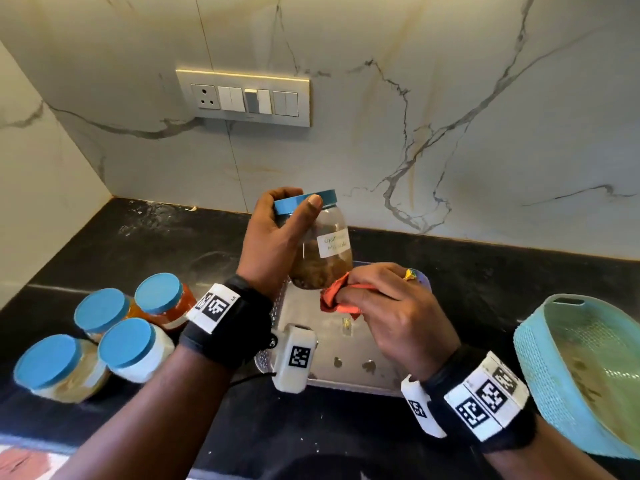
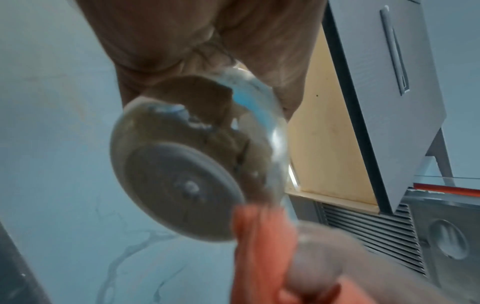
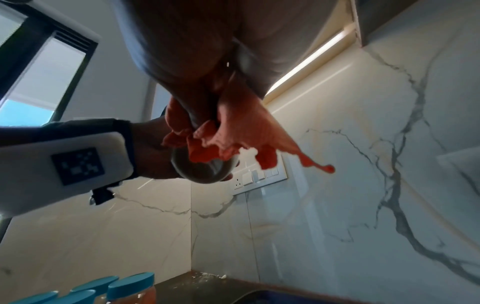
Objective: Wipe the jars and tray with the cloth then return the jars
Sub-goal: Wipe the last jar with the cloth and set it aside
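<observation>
Jar [image 1: 320, 244], tilted above tray [image 1: 301, 310]: left hand [image 1: 273, 237] grips lid; right hand [image 1: 388, 299] presses bunched cloth [image 1: 334, 297] to base.

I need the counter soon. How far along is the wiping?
In hand: the left hand holds a labelled jar while the right hand wipes its base with the orange cloth. Four jars wait on the counter. The tray still shows crumbs; no jars returned.
</observation>
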### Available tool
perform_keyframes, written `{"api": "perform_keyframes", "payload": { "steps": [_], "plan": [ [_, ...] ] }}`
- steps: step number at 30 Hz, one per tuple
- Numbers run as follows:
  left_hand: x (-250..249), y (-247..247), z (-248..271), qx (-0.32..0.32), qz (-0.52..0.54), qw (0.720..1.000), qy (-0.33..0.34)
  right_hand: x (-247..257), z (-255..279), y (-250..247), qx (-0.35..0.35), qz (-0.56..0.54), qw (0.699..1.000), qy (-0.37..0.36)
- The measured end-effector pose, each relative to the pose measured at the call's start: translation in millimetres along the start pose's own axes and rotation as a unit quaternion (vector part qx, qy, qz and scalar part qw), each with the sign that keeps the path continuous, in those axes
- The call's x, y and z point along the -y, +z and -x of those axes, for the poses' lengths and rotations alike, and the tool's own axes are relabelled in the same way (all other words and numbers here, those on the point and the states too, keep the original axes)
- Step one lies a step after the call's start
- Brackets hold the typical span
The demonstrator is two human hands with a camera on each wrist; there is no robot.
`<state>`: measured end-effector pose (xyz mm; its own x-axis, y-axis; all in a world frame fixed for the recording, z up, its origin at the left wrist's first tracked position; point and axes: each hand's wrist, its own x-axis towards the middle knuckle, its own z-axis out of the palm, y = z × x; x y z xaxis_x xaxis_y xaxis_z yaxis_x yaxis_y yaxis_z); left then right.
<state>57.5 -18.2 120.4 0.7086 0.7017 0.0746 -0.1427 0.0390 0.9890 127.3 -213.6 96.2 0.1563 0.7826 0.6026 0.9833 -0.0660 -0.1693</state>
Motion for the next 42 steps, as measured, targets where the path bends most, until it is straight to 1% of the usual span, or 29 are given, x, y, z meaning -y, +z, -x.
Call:
{"api": "perform_keyframes", "payload": {
  "steps": [2,4,6,8,11,14,16,21,24,26,28,30,32,34,38,42],
  "plan": [
    [0,-18,7,-0.001,-0.036,0.999,-0.004,-2,2,5,0.016,-0.034,0.999,0.011],
    [2,-46,17,-0.001,-0.114,0.993,0.004,-5,4,14,0.016,-0.059,0.998,0.024],
    [7,-77,32,-0.004,-0.197,0.980,0.020,-7,6,20,0.003,-0.088,0.995,0.049],
    [13,-113,54,-0.025,-0.281,0.959,0.007,-4,5,28,-0.011,-0.114,0.991,0.068],
    [26,-158,86,-0.063,-0.379,0.923,-0.030,3,5,41,-0.006,-0.123,0.988,0.097],
    [39,-189,112,-0.085,-0.448,0.889,-0.052,10,5,59,0.027,-0.163,0.980,0.109],
    [47,-200,125,-0.086,-0.472,0.876,-0.050,13,3,67,0.035,-0.176,0.978,0.104],
    [66,-204,142,-0.070,-0.508,0.857,-0.053,26,-2,83,0.052,-0.190,0.976,0.096],
    [69,-197,133,-0.054,-0.549,0.833,-0.044,32,-2,90,0.057,-0.213,0.970,0.098],
    [67,-191,119,-0.034,-0.591,0.805,-0.043,34,-2,91,0.060,-0.209,0.971,0.096],
    [66,-188,103,-0.012,-0.643,0.764,-0.047,33,0,90,0.063,-0.209,0.970,0.104],
    [65,-187,86,0.013,-0.687,0.723,-0.070,29,3,88,0.064,-0.207,0.969,0.116],
    [67,-187,73,0.038,-0.711,0.696,-0.093,24,6,86,0.056,-0.204,0.969,0.130],
    [72,-187,65,0.055,-0.718,0.686,-0.110,17,10,83,0.050,-0.193,0.969,0.144],
    [78,-188,56,0.052,-0.714,0.686,-0.127,7,17,80,0.057,-0.184,0.968,0.161],
    [77,-186,49,0.064,-0.737,0.660,-0.135,3,20,82,0.059,-0.189,0.965,0.174]
  ]
}}
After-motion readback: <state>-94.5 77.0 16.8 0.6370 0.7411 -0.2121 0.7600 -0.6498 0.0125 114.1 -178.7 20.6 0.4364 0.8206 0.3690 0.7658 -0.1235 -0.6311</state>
